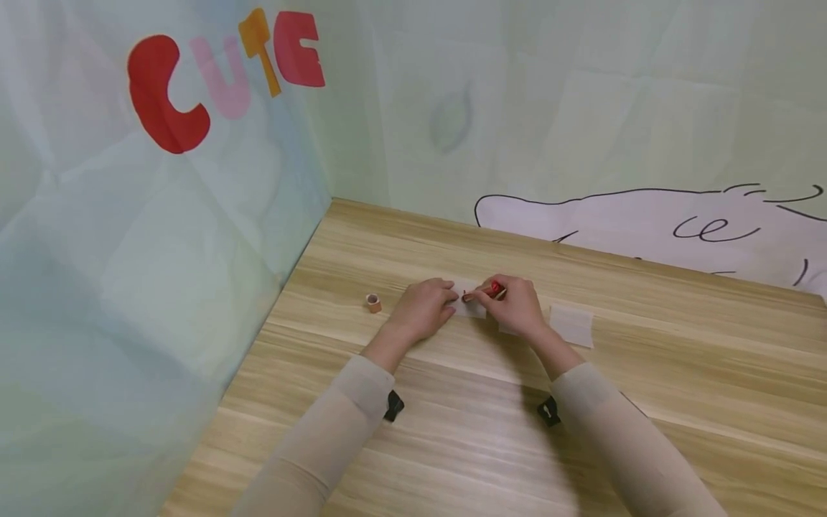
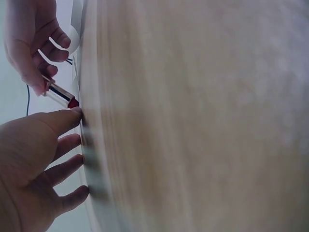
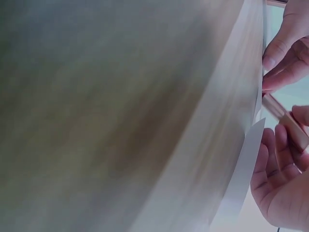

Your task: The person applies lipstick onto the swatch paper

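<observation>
My right hand [image 1: 517,305] pinches a lipstick [image 2: 60,93] with a rose-gold tube and a dark band. Its red tip points down at a small white sheet [image 1: 477,310], where a short red mark shows beside it. On the left part of that sheet rest the fingertips of my left hand [image 1: 423,309], fingers spread and fairly straight, thumb close to the lipstick tip in the left wrist view. The lipstick's open cap [image 1: 373,303] stands on the table left of my left hand. Both hands hide parts of the sheet.
Another white sheet [image 1: 571,325] lies right of my right hand, and a corner of one more [image 1: 507,329] shows under it. Two black pieces [image 1: 393,406] [image 1: 549,411] sit by my forearms. Printed fabric walls [image 1: 400,143] bound the wooden table [image 1: 452,445] behind and left.
</observation>
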`<state>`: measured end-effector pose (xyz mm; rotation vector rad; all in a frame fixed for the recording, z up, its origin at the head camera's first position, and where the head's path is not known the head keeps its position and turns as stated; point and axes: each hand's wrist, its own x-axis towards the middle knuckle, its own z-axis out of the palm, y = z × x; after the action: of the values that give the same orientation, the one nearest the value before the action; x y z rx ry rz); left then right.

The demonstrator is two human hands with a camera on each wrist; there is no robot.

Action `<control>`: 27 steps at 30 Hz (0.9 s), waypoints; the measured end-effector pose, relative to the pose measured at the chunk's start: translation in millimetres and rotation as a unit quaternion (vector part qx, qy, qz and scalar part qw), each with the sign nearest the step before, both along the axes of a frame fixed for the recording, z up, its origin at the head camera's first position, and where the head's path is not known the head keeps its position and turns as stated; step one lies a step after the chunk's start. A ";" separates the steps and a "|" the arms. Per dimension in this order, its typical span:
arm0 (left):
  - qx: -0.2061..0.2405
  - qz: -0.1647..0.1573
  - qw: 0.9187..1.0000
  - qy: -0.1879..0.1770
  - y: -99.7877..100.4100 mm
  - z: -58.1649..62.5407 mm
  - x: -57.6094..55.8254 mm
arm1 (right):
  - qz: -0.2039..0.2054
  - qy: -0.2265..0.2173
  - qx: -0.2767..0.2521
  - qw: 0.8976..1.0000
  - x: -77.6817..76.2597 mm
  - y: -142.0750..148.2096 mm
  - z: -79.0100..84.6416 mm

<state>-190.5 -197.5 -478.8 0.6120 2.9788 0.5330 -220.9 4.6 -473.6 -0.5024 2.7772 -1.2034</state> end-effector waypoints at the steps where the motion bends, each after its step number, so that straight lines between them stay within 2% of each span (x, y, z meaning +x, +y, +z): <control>1: 0.000 0.001 1.000 -0.002 -0.1 0.3 -0.2 | 0.007 -0.002 0.001 1.000 0.9 0.9 0.6; 5: -0.001 0.002 1.000 -0.007 -0.4 1.0 -0.6 | 0.029 -0.017 -0.004 0.999 3.9 3.6 2.2; 12: 0.002 0.001 1.000 -0.009 -0.5 0.1 -0.2 | 0.029 -0.023 -0.022 0.999 5.9 5.0 3.9; 19: 0.008 0.007 1.000 -0.006 -0.6 -2.6 0.2 | -0.006 0.009 -0.044 0.999 2.7 17.9 9.0; 27: 0.015 0.006 1.000 -0.003 0.2 -2.5 -0.1 | -0.042 0.019 -0.054 0.997 -1.2 38.2 17.0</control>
<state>-190.6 -197.3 -481.3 0.5956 2.9758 0.5803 -222.1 42.9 -456.6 -0.4234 2.8022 -1.3820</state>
